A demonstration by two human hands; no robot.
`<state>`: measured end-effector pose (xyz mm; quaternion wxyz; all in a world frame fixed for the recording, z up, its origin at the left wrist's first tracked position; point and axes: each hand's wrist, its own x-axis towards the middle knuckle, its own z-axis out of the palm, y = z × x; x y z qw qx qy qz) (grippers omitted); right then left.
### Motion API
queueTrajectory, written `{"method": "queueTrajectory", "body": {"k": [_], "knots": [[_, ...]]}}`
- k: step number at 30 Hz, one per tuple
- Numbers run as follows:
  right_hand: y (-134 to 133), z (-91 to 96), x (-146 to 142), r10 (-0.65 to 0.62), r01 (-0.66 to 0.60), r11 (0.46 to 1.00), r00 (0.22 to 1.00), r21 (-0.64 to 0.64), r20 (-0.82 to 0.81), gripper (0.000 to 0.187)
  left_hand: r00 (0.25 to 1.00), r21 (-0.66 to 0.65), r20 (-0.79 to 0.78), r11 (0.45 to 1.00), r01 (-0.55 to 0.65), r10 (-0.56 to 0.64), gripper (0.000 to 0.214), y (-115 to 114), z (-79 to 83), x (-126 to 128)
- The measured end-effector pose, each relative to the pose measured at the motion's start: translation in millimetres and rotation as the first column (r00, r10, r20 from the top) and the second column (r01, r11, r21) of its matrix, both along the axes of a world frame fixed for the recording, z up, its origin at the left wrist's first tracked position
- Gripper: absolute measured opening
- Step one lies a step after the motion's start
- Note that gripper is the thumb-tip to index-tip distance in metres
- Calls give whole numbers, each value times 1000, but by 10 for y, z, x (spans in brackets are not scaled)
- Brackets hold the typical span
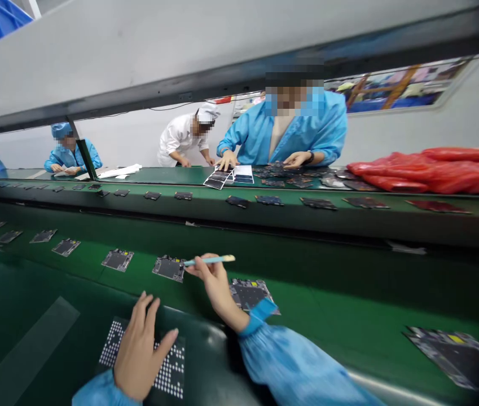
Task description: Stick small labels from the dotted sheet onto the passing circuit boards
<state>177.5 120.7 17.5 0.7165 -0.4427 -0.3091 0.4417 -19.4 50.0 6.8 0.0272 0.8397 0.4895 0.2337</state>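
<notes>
one camera on my head, looking forward and down, close over my desk [31, 316] edge and the green belt [328, 316], facing across to the far belt and wall.

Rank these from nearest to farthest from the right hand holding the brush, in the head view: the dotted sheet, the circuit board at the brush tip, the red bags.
From the right hand:
1. Circuit board, just left, on the belt.
2. Dotted sheet, below, under the left hand.
3. Red bags, far right, across the line.

A green conveyor belt [349, 316] runs below a grey overhead beam [180, 62], pale wall [467, 113] behind.
</notes>
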Motion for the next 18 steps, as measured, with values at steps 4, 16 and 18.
{"method": "queueTrajectory", "body": {"k": [4, 16, 18], "knots": [[540, -121, -140, -1, 3, 999, 998, -35, 58, 37, 989, -160, -148, 987, -1, -23, 55, 595, 54, 229], [580, -418, -19, -74, 95, 991, 976, -94, 207, 22, 967, -241, -171, 959, 146, -190, 49, 992, 96, 525], [564, -421, 13, -78, 100, 991, 972, -91, 221, 23, 964, -246, -176, 957, 152, -199, 46, 989, 113, 560]]}}
